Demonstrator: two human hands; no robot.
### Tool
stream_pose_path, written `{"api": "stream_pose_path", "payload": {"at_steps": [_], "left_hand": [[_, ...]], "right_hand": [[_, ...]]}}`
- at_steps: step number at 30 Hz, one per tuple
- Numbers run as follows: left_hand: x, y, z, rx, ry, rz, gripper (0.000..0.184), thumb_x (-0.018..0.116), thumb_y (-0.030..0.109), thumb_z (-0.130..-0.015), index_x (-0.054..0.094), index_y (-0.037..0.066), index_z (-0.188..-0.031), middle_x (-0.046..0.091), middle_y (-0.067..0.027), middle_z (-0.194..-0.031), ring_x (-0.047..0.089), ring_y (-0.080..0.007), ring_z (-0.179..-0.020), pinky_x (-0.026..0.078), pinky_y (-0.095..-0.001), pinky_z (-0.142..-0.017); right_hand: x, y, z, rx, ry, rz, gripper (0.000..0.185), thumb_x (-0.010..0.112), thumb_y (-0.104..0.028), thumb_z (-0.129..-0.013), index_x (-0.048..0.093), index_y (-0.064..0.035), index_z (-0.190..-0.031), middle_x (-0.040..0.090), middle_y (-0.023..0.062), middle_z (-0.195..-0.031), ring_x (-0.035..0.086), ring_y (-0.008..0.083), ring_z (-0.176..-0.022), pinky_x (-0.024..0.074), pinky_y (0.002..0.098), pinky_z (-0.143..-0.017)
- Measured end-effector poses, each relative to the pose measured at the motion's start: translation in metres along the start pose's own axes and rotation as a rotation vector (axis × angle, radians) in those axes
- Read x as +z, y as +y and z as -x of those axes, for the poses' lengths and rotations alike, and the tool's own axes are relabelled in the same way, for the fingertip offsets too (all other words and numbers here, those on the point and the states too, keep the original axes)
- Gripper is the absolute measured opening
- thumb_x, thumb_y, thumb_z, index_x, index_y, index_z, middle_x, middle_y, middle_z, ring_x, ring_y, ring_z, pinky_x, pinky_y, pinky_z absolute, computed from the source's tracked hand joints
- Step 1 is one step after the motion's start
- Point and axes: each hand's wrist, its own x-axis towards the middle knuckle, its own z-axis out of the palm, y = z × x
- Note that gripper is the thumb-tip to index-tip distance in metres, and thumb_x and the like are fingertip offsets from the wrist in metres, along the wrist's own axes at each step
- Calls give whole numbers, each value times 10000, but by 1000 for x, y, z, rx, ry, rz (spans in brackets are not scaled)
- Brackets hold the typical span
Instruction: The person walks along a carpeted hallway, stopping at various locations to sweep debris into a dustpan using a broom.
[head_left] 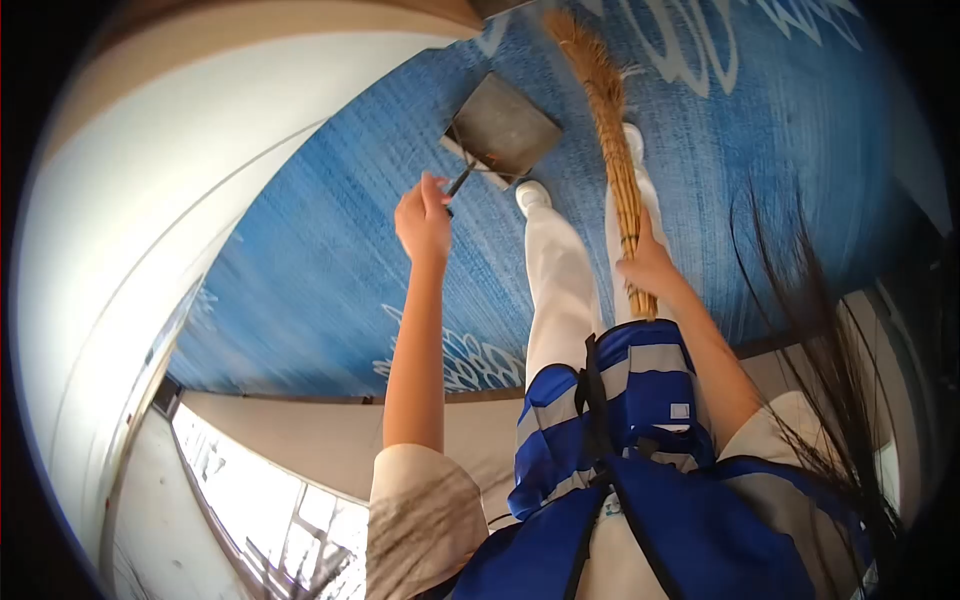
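Note:
My left hand (425, 218) is closed around the black handle of a dustpan (508, 125). The grey, boxy pan is at the blue carpet, just ahead of my left shoe, with thin wire bars joining it to the handle. A few small orange-red bits show near its handle side. In my right hand (650, 264) is a straw broom (622, 180), gripped low on its bound stalk close to my vest. Its bushy bristle end points forward, past my right shoe, and lies to the right of the pan.
Blue carpet (320, 270) with white looping patterns spreads around my feet. A large white curved panel (170, 150) with a tan upper edge bounds the left side. My white shoes (533, 196) stand close to the pan. Dark hair strands (815, 370) hang across the right.

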Motion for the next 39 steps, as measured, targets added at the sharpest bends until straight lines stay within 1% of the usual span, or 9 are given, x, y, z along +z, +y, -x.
{"api": "stream_pose_path", "payload": {"at_steps": [3, 7, 13, 20, 28, 30, 31, 34, 39], "left_hand": [[-8, 11, 1, -208, -15, 196, 473, 307, 396, -868, 648, 72, -811, 612, -54, -653, 567, -223, -667, 419, -321, -659], [-6, 18, -3, -337, -16, 107, 430, 341, 358, -852, 636, 61, -754, 611, -123, -676, 579, -272, -605, 427, -369, -626], [8, 4, -4, -140, 210, 4, 354, 363, 266, -836, 594, 17, -736, 581, -177, -717, 548, -333, -689, 410, -414, -644], [7, 14, -8, -8, 462, -11, 324, 461, 200, -809, 469, 56, -519, 488, -73, -545, 471, -253, -580, 376, -392, -571], [5, 13, -11, -143, 389, -71, 300, 440, 260, -796, 596, 40, -666, 572, -145, -652, 546, -330, -663, 433, -424, -588], [9, 9, -12, -172, 361, -98, 309, 424, 267, -785, 602, 36, -684, 585, -174, -701, 561, -360, -652, 443, -444, -592], [7, 12, -12, -195, 337, -101, 283, 445, 255, -786, 585, 38, -670, 571, -178, -699, 549, -346, -674, 446, -450, -606], [12, 14, -10, -184, 345, -74, 288, 443, 237, -776, 571, 24, -631, 552, -152, -619, 544, -314, -617, 429, -420, -557], [10, 17, -8, -133, 390, -62, 288, 437, 240, -768, 566, 32, -615, 539, -127, -571, 530, -300, -554, 407, -401, -519]], "right_hand": [[30, 45, 0, -228, -36, 103, 870, 499, -3, -631, 26, -120, -1352, 517, 197, -887, 561, 225, -575, 468, 312, -491], [-13, -31, 62, 58, 13, -360, 619, 508, 15, -682, 299, -46, -1262, 516, 100, -764, 528, 192, -537, 456, 308, -458], [-140, -3, 63, 145, -62, -248, 663, 557, -77, -704, 260, -65, -1297, 521, 70, -755, 545, 159, -588, 470, 254, -490], [-122, -19, -35, -200, 458, 181, 555, 516, -64, -707, 334, -20, -1230, 526, 75, -729, 472, 179, -426, 402, 308, -377], [-5, 82, -148, -102, 114, 369, 305, 504, -71, -727, 484, 40, -1010, 540, 125, -677, 521, 229, -511, 405, 350, -418], [36, 19, -50, -6, 86, 2, 609, 503, -25, -671, 270, 44, -1230, 527, 172, -791, 557, 249, -635, 471, 329, -523], [45, 50, -46, -232, 82, 358, 781, 516, -27, -649, 109, -21, -1315, 515, 192, -914, 553, 238, -702, 475, 313, -590], [43, 34, 3, -253, 106, 561, 821, 531, -37, -641, 92, -54, -1334, 504, 184, -959, 541, 225, -761, 463, 305, -669], [-88, 61, 23, 138, -202, -277, 764, 582, -61, -674, 187, -81, -1327, 499, 154, -962, 552, 202, -710, 480, 288, -575]]}}
